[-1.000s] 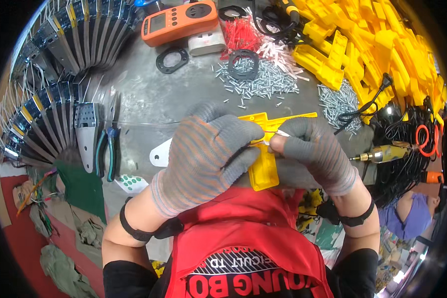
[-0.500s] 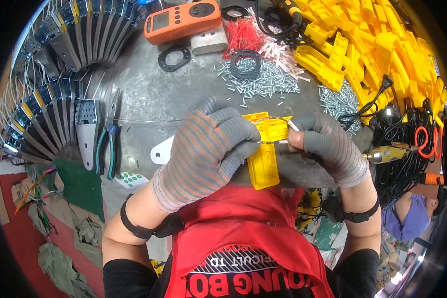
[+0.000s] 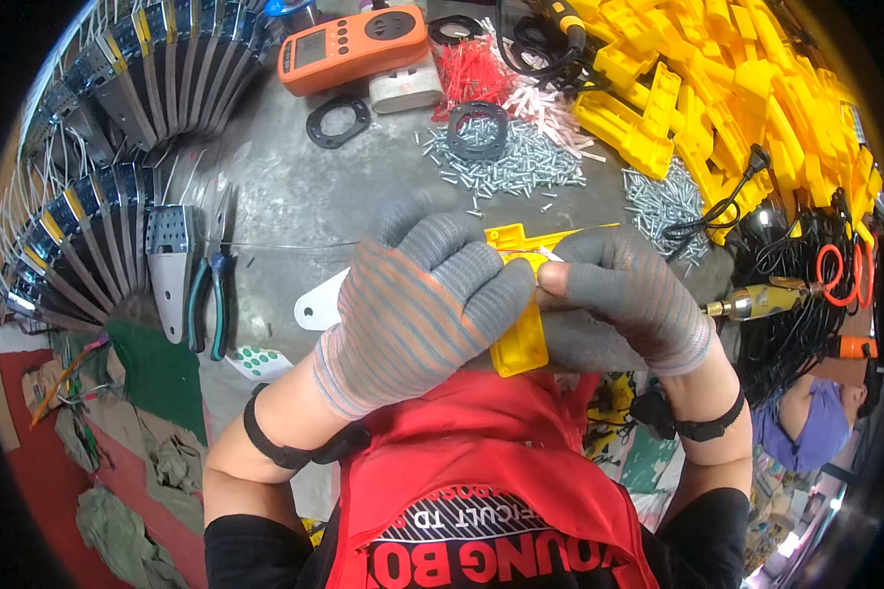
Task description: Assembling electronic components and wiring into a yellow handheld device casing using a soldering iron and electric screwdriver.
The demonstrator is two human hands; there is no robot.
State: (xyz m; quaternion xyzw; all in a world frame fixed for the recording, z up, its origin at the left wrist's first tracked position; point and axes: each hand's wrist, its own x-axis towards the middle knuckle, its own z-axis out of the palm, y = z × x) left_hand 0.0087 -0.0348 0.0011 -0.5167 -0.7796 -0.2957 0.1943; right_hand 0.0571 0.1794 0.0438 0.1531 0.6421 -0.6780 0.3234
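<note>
A yellow plastic housing (image 3: 521, 345) lies in front of me at the table's near edge, its lower part pointing toward my red apron. My left hand (image 3: 432, 285), in a grey striped glove, is closed over its middle, fingertips pressed together on it; they hide what else they pinch. My right hand (image 3: 629, 290), gloved with a bare thumb tip, pinches a thin wire with a white sleeve (image 3: 551, 254) at the housing's upper part. Both hands nearly touch there. A white plate with a hole (image 3: 319, 301) sticks out from beneath my left hand.
Teal-handled pliers (image 3: 211, 299) and a perforated metal piece (image 3: 170, 265) lie left, beside fanned metal parts (image 3: 88, 236). Far off are an orange meter (image 3: 352, 47), black rings (image 3: 338, 122), screws (image 3: 511, 162) and heaped yellow housings (image 3: 737, 98). A power screwdriver (image 3: 771, 300) lies right.
My left fingers have moved right over the housing, and my right hand has shifted left, so they are closer together. The white sleeve has moved left, between them.
</note>
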